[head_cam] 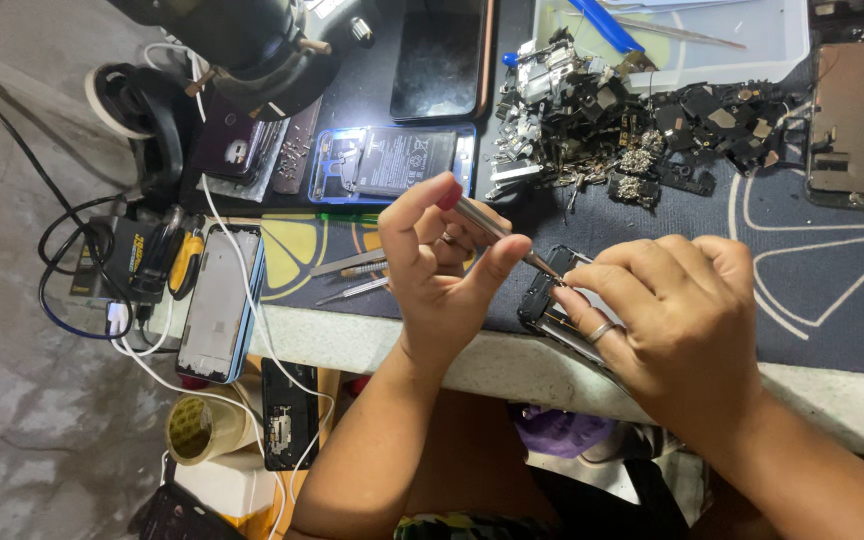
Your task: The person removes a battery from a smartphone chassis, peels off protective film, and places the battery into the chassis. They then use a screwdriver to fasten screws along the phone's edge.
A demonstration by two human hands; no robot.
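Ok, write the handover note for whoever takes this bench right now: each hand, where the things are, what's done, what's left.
Left hand: holds a slim metal screwdriver, tip down on the dark phone frame.
Right hand: pins that frame at the bench edge.
Nearby: an opened blue phone with battery exposed behind the left hand, a heap of small dark parts beyond, tweezers on the mat, a back cover far left.
Done: frame looks opened. Left: the spot under the tip; whether a screw is out cannot be told.
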